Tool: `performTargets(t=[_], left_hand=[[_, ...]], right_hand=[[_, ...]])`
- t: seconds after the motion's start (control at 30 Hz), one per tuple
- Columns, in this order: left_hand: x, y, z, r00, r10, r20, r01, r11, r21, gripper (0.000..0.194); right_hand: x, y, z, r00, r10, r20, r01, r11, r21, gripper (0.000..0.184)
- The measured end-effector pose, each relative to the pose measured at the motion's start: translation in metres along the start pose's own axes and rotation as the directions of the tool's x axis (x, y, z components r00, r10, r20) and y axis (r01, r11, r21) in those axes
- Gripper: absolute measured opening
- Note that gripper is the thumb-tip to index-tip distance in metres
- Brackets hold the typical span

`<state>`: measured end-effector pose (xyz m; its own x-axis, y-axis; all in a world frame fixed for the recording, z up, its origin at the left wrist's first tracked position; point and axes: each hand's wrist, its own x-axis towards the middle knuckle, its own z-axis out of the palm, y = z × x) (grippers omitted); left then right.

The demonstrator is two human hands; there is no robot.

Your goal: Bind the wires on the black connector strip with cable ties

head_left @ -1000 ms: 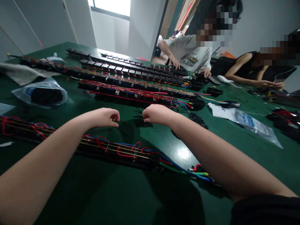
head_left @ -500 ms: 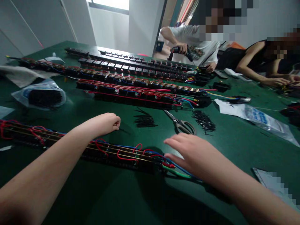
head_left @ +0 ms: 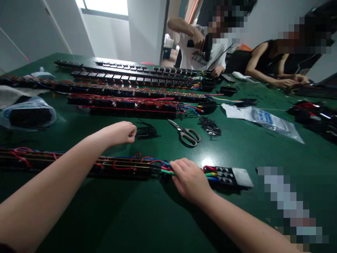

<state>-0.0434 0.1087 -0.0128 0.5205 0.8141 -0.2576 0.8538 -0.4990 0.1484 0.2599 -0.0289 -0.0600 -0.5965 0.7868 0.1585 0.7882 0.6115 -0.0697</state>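
Observation:
A long black socket strip with red, blue and green wires point(head_left: 79, 163) lies across the green table point(head_left: 147, 218) in front of me. My right hand point(head_left: 188, 179) is closed over the wire bundle at the strip's right end, beside a black end block point(head_left: 228, 174). My left hand point(head_left: 119, 132) is a loose fist above the strip, pinching something thin I cannot make out, next to a small heap of black cable ties point(head_left: 146, 131).
Scissors point(head_left: 185, 133) and a second heap of ties point(head_left: 210, 126) lie past my right hand. Several more wired strips point(head_left: 126, 102) fill the far table, with plastic bags left point(head_left: 26, 116) and right point(head_left: 263, 117). Two other people point(head_left: 200, 45) work at the far edge.
My right hand came back from beside the left, swung right and down, and closed on the wires at the strip's end. The left fist stayed near the ties. The view shifted right.

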Motion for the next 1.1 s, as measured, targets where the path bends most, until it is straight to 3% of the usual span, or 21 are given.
performTargets(t=[0.13, 0.27, 0.4, 0.47, 0.53, 0.73, 0.93, 1.0, 1.1], left_hand=[[0.024, 0.009, 0.002, 1.000, -0.009, -0.018, 0.009, 1.000, 0.024, 0.024], [0.034, 0.009, 0.009, 0.996, -0.020, -0.086, 0.021, 1.000, 0.012, 0.034], [0.040, 0.010, 0.016, 0.984, -0.017, -0.175, 0.023, 0.999, 0.031, 0.078], [0.044, 0.009, 0.019, 0.987, 0.001, -0.164, 0.006, 0.999, 0.041, 0.098], [0.047, 0.008, 0.021, 0.990, 0.028, -0.137, -0.022, 0.999, 0.046, 0.106], [0.053, -0.002, 0.016, 0.991, 0.104, -0.088, -0.101, 0.994, 0.043, 0.090], [0.059, 0.000, 0.009, 0.989, 0.073, -0.128, -0.065, 0.996, 0.063, 0.081], [0.050, 0.009, 0.004, 0.983, 0.050, -0.179, -0.037, 0.997, 0.073, 0.077], [0.014, 0.032, 0.005, 0.950, 0.025, -0.311, -0.002, 0.997, 0.076, 0.057]], right_hand=[[0.028, 0.008, -0.004, 0.999, 0.010, 0.040, -0.011, 1.000, 0.014, 0.023], [0.049, -0.003, -0.003, 0.996, 0.073, 0.050, -0.075, 0.997, 0.027, 0.035], [0.061, -0.013, -0.003, 0.994, 0.089, 0.069, -0.092, 0.995, 0.048, 0.045], [0.064, -0.014, -0.003, 0.994, 0.077, 0.079, -0.081, 0.995, 0.057, 0.046], [0.064, -0.014, -0.003, 0.994, 0.063, 0.090, -0.069, 0.996, 0.064, 0.046], [0.061, -0.011, -0.003, 0.992, 0.050, 0.114, -0.061, 0.994, 0.090, 0.042], [0.063, -0.012, -0.005, 0.989, 0.051, 0.138, -0.063, 0.994, 0.089, 0.038], [0.064, -0.010, -0.006, 0.988, 0.029, 0.151, -0.042, 0.996, 0.080, 0.037], [0.065, -0.004, -0.010, 0.984, -0.023, 0.177, 0.010, 0.997, 0.071, 0.040]])
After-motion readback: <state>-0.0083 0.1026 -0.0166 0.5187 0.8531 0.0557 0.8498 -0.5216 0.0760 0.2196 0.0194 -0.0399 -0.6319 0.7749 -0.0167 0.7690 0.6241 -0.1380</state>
